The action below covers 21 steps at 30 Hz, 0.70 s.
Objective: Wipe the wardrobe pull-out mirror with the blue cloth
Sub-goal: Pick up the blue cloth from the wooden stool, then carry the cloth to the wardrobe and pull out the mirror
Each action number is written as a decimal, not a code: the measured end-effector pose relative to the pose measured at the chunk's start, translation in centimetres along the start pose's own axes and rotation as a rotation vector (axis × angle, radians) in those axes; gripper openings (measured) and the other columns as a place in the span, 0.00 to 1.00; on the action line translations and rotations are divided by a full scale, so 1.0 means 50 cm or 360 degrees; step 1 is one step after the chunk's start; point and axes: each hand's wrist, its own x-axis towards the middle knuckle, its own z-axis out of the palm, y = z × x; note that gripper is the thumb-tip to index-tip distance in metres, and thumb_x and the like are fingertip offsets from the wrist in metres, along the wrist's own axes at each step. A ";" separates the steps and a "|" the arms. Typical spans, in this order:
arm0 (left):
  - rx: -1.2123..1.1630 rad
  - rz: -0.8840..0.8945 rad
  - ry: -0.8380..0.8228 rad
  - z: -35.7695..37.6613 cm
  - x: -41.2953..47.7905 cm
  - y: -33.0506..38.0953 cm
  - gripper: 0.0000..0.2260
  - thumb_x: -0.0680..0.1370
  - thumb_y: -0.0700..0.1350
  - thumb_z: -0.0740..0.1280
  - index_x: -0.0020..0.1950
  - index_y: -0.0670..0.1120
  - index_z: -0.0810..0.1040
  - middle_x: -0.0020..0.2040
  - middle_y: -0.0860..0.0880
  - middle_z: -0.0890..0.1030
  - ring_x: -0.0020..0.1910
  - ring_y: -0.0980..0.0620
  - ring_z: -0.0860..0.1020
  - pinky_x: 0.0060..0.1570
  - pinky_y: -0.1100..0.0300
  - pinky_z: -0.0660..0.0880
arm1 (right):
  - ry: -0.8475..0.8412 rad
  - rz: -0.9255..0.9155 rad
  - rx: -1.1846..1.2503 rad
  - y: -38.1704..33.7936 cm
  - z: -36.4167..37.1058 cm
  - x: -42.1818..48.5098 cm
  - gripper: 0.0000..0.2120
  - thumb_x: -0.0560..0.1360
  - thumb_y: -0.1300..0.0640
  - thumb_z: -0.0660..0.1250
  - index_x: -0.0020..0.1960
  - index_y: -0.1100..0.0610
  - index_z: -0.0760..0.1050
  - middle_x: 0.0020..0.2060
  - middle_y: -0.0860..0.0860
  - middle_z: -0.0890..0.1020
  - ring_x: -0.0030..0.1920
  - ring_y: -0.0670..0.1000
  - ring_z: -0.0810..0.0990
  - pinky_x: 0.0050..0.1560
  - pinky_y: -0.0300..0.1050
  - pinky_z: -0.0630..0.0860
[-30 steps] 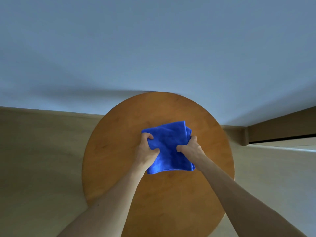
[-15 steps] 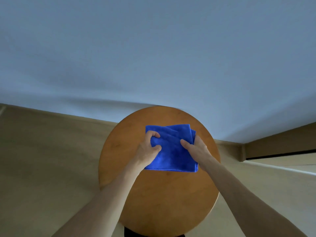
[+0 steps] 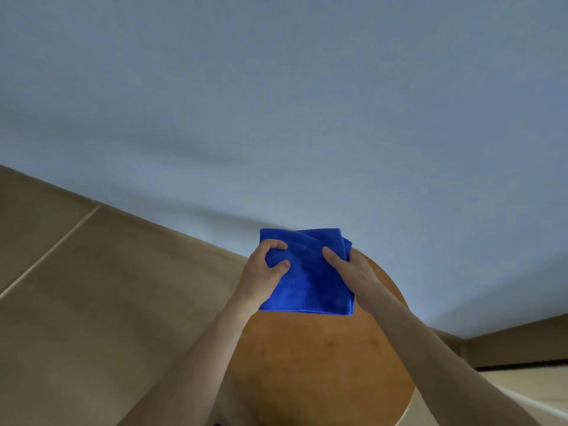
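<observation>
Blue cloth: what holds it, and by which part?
Both hands: the left hand grips the blue cloth at its left edge, the right hand at its right edge.

Round orange-brown wooden worktop [image 3: 322, 364]: smooth top, a few faint darker marks near its middle. It stands on a beige tiled floor [image 3: 107, 318], with a pale grout line left of the worktop. A folded blue cloth [image 3: 310, 284] overlaps the worktop's far edge; contact with the wood not discernible.

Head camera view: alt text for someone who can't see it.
Two bare hands hold a folded blue cloth over a round wooden top, left hand gripping its left side, right hand its right edge. Pale wall, beige floor behind.
</observation>
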 end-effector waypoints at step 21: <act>-0.0134 0.0106 0.0546 -0.599 -0.139 -0.129 0.10 0.80 0.44 0.69 0.56 0.58 0.78 0.56 0.63 0.80 0.53 0.64 0.78 0.49 0.69 0.75 | -0.0300 -0.0448 -0.0214 -0.248 0.591 -0.150 0.03 0.79 0.52 0.68 0.51 0.49 0.75 0.48 0.50 0.84 0.48 0.52 0.83 0.48 0.52 0.82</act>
